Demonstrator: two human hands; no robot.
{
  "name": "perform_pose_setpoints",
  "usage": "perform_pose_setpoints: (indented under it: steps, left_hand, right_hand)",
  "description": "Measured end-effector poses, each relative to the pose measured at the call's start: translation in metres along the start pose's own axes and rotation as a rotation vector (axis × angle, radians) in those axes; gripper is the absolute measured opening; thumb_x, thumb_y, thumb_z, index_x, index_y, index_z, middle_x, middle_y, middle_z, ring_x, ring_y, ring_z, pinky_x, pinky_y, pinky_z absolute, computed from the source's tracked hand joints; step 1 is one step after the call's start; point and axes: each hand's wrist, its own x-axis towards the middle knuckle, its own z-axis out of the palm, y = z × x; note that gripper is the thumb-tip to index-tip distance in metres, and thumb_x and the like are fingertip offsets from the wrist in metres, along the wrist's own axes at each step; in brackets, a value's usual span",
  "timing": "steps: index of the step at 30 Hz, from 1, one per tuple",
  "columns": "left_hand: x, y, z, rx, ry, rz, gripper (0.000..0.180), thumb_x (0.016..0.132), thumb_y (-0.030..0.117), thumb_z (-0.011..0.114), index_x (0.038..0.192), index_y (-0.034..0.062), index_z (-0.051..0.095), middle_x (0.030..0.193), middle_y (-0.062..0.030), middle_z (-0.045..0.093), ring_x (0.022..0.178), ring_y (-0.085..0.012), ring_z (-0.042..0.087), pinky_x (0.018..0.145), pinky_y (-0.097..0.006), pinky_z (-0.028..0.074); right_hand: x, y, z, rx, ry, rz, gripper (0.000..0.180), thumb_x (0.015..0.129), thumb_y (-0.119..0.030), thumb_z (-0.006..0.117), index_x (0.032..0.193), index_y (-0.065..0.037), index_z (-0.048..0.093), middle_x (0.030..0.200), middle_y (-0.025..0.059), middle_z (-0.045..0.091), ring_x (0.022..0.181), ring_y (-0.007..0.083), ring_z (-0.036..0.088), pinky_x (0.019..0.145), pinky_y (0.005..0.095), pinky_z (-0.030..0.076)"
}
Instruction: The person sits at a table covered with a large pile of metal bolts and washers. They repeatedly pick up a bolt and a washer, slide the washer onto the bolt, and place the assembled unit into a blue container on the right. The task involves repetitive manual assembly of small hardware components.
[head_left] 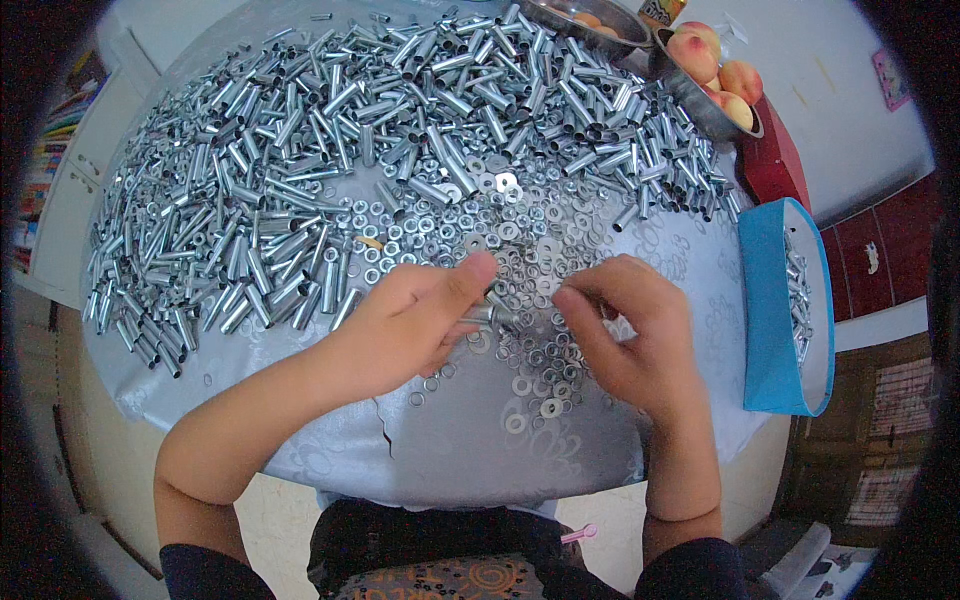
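My left hand [415,315] is closed round a shiny metal sleeve [482,313], its thumb on top and the sleeve's end pointing right. Facing it, my right hand [635,335] has thumb and fingertips curled together in a pinch. Whatever sits between those fingertips is too small or hidden to make out. Beneath and between both hands lie loose washers [550,408] and small metal rings and nuts [425,222]. Beyond them spreads a large heap of metal tubes [290,125], reaching the left side of the table.
A pale patterned cloth covers the round table [340,440]. At right stands a blue open box [765,320] with metal parts inside. Farther back are a metal bowl of peaches [705,105], another metal bowl [630,45], a can [660,12] and a red object [775,165].
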Motion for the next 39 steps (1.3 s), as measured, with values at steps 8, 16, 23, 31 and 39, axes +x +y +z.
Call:
perform_pose_setpoints:
  steps: [8, 16, 23, 31, 39]
  left_hand:
    - [0.003, -0.003, 0.0, -0.023, 0.002, 0.028, 0.059, 0.087, 0.053, 0.036, 0.058, 0.0022, 0.048, 0.046, -0.0014, 0.04, 0.039, -0.0088, 0.04, 0.04, -0.023, 0.033]
    - [0.003, -0.004, -0.001, -0.006, -0.011, 0.036, 0.059, 0.087, 0.051, 0.037, 0.058, 0.0018, 0.048, 0.046, -0.0019, 0.042, 0.04, -0.0089, 0.041, 0.04, -0.023, 0.035]
    - [0.003, -0.003, -0.001, 0.006, -0.036, 0.048, 0.057, 0.088, 0.05, 0.038, 0.059, 0.002, 0.048, 0.046, -0.0015, 0.041, 0.041, -0.0088, 0.041, 0.041, -0.024, 0.035]
    - [0.002, -0.003, 0.0, 0.01, -0.029, 0.054, 0.057, 0.088, 0.051, 0.038, 0.059, 0.0023, 0.048, 0.047, -0.0013, 0.041, 0.041, -0.0088, 0.041, 0.041, -0.023, 0.035]
    - [0.001, -0.003, -0.001, 0.073, -0.024, 0.075, 0.06, 0.087, 0.052, 0.037, 0.06, 0.0007, 0.05, 0.047, -0.0024, 0.043, 0.041, -0.0095, 0.044, 0.041, -0.024, 0.035]
  right_hand:
    - [-0.001, 0.013, 0.013, -0.145, -0.083, -0.054, 0.012, 0.07, -0.007, 0.064, 0.08, -0.003, 0.06, 0.072, 0.0105, 0.055, 0.066, 0.0276, 0.054, 0.059, 0.035, 0.044]
    - [0.0, 0.012, 0.016, -0.062, -0.04, -0.027, 0.013, 0.072, -0.013, 0.061, 0.081, -0.003, 0.058, 0.075, 0.0122, 0.055, 0.074, 0.0309, 0.055, 0.064, 0.0391, 0.045]
    - [-0.001, 0.017, 0.013, -0.141, -0.074, -0.004, 0.013, 0.071, -0.011, 0.062, 0.081, -0.003, 0.058, 0.078, 0.0121, 0.055, 0.075, 0.0306, 0.055, 0.066, 0.038, 0.045]
    - [-0.001, 0.017, 0.015, -0.055, -0.097, 0.013, 0.014, 0.07, -0.008, 0.065, 0.081, -0.002, 0.059, 0.077, 0.0105, 0.056, 0.071, 0.0252, 0.055, 0.063, 0.0319, 0.044]
    - [0.003, -0.007, 0.003, 0.223, 0.025, 0.04, 0.018, 0.07, -0.01, 0.068, 0.084, -0.004, 0.058, 0.079, 0.0092, 0.056, 0.067, 0.0227, 0.054, 0.061, 0.0321, 0.045]
